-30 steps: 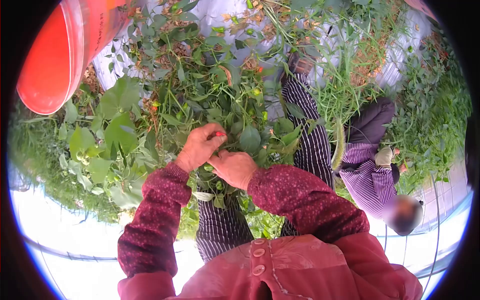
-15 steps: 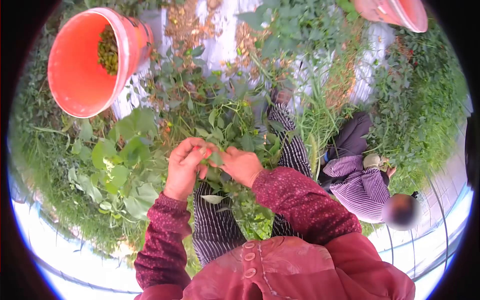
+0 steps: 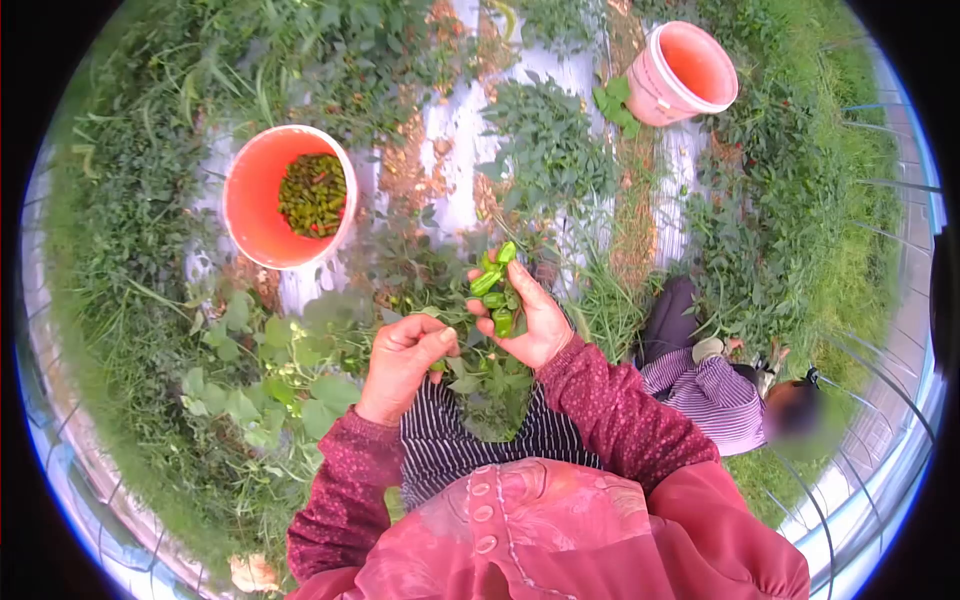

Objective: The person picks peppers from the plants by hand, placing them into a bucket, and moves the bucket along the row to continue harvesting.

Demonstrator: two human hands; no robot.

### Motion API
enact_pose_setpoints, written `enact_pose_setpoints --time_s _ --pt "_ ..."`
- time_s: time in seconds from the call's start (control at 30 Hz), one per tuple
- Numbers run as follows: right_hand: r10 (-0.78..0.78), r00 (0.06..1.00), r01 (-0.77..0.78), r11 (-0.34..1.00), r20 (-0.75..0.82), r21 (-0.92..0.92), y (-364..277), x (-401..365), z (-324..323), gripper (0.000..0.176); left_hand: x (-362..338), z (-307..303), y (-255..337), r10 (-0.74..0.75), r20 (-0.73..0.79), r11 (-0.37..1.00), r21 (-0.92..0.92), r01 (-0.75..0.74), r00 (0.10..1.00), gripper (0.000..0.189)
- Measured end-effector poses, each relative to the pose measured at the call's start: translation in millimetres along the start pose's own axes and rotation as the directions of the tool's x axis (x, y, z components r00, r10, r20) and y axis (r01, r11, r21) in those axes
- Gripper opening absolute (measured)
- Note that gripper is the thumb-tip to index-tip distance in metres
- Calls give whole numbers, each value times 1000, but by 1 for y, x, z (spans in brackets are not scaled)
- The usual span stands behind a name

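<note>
Several green peppers [image 3: 489, 284] lie across the palm and fingers of my right hand [image 3: 538, 325], which is turned up and curled around them. To its left, my left hand [image 3: 400, 362] is closed, thumb against the bent fingers; what it pinches, if anything, is hidden. Both hands are over a leafy plant [image 3: 490, 385] between my knees. Beyond them to the left is an orange-red bucket [image 3: 246, 200] with a pile of mostly green peppers [image 3: 313, 196] and a few red ones at its bottom.
A second pinkish bucket [image 3: 660, 88] stands at the upper right by a plant row. A co-worker in a striped top [image 3: 722, 398] crouches at my right. Pale plastic sheeting [image 3: 455, 150] runs between the rows. A broad-leaved plant [image 3: 330, 400] grows at my left.
My hands have moved apart, and the right has turned palm up, showing green peppers. The red bit at my left fingertips is no longer visible. The view has shifted, bringing both buckets further into sight.
</note>
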State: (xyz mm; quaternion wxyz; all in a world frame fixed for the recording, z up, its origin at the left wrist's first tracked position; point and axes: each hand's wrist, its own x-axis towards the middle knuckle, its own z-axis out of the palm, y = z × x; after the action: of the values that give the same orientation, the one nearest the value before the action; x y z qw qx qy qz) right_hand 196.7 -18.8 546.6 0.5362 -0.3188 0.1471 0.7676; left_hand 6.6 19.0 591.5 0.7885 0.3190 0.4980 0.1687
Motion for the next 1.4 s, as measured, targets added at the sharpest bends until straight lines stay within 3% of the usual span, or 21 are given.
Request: enact_pose_setpoints --time_s 0.03,0.1,0.17,0.23,0.27,0.3,0.4,0.57,0.7,0.73,0.77,0.87,0.9,0.93,0.97,1.03,1.1,1.13,1.17,1.23,1.4 --pt "-9 1000 8 1000 -21 -9 3 -5 16 28 -7 2 9 23 0 1000 7 -23 1000 8" --pt "-5 996 0 999 90 47 10 -7 29 29 -21 9 26 256 -38 938 251 -239 966 12" --pt "-31 989 25 999 145 46 17 -12 48 28 -32 18 36 335 -31 922 214 -321 942 19" --pt "-36 979 30 999 202 35 19 -19 58 28 -41 27 43 597 27 646 576 -501 801 25" --pt "-39 975 39 999 217 5 22 -19 64 28 -45 22 47 612 98 510 709 -487 785 35" --pt "-40 972 47 999 232 -26 24 -21 68 27 -48 23 51 622 100 501 712 -493 777 35" --pt "-8 979 20 998 204 -54 29 -26 78 27 -53 30 62 592 238 -54 965 -256 770 42" --pt "7 992 2 997 127 -74 35 -26 80 30 -58 33 61 585 268 -193 963 -190 765 32" --pt "126 989 -124 992 83 -30 36 -21 79 24 -58 17 51 712 251 -7 936 -351 656 21" --pt "137 986 -134 990 94 -40 38 -14 80 24 -60 10 52 652 -8 468 791 -394 759 18" --pt "147 989 -141 981 36 -133 38 -7 81 24 -59 2 53 473 -192 824 443 -354 860 17" --pt "151 988 -140 947 18 -288 47 25 116 29 -49 -51 69 518 -397 813 502 -293 757 17" --pt "147 988 -120 932 53 -342 51 41 136 36 -45 -73 81 493 -420 841 454 -294 762 24" --pt "158 986 -124 899 48 -421 53 57 158 43 -36 -100 89 569 -394 764 579 -286 722 35" --pt "171 984 -127 858 44 -498 52 69 179 51 -30 -118 97 553 -404 792 526 -309 729 45" --pt "15 995 -71 775 -94 -628 51 69 205 63 -13 -147 98 658 -469 751 469 -465 590 45" --pt "-74 988 -36 734 -133 -678 50 62 200 57 -16 -168 96 686 -455 724 506 -469 567 42" --pt "-58 998 22 766 -34 -642 49 63 179 53 -21 -170 95 709 -450 701 537 -470 543 40" --pt "-51 997 79 796 64 -600 46 62 157 48 -29 -170 90 706 -443 704 527 -477 552 40" --pt "-43 998 60 753 42 -655 31 41 113 40 -59 -152 79 551 -506 819 478 -316 664 31" --pt "-177 904 -113 779 -388 -617 0 -40 -11 31 -66 -164 -21 225 -519 939 342 -41 824 20"
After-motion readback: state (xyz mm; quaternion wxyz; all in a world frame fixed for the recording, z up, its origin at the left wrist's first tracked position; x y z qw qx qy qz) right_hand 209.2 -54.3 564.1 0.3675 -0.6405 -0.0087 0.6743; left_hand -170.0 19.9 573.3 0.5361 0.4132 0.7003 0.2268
